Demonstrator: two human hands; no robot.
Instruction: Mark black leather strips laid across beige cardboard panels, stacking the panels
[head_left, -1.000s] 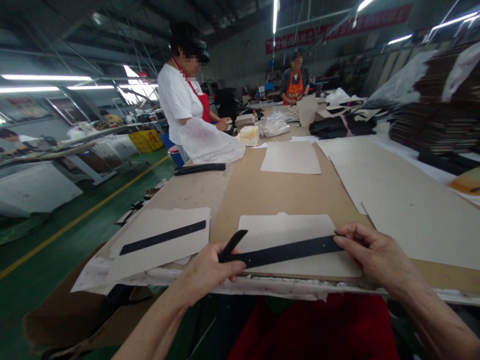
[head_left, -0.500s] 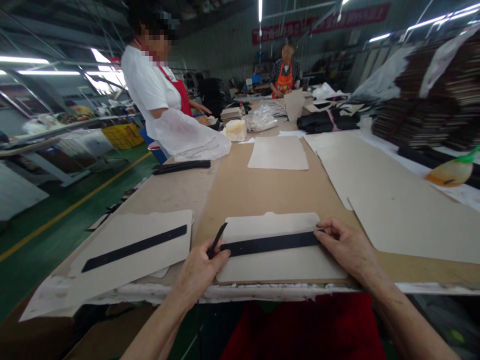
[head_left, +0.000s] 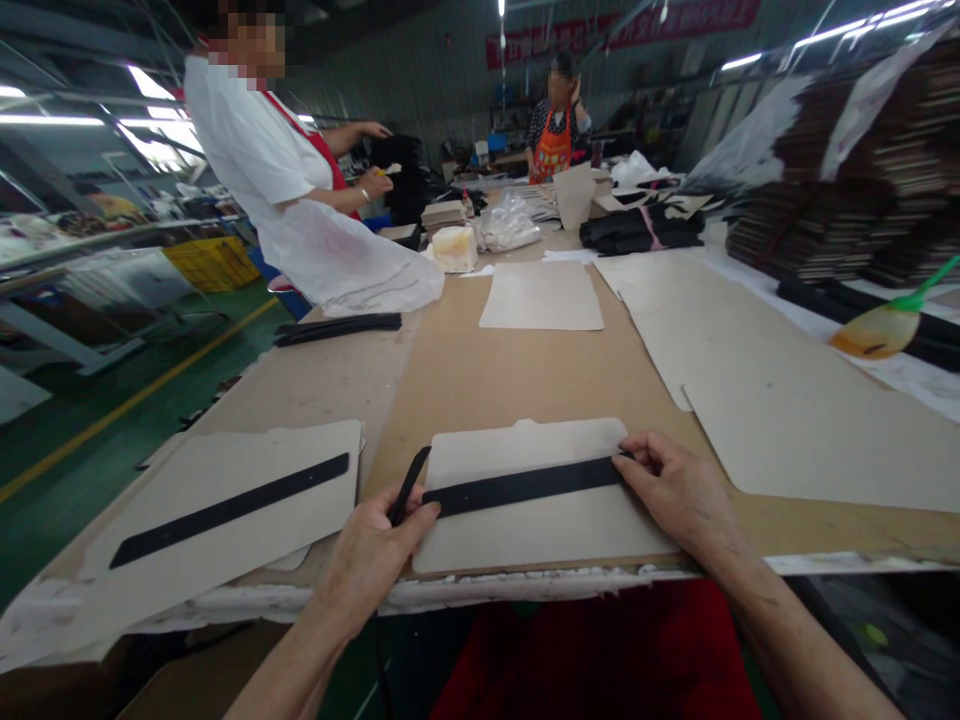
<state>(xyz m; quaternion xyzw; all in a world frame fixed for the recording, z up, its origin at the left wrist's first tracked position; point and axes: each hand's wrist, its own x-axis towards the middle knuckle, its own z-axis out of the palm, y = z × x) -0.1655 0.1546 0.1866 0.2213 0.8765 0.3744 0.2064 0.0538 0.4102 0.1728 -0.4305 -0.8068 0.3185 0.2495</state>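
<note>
Palms down, left hand (head_left: 367,548) and right hand (head_left: 675,492) each pinch 1 black strap (head_left: 525,486) end.

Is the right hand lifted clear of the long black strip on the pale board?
No, the right hand rests its fingers on the right end of the long black strip.

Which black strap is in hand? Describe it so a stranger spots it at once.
On the long worktable, at its near edge, lies a pale board. The black strap runs across it, the left hand pinching its upturned end, the right hand on the other. The second strap, one board left, lies flat and untouched.
</note>
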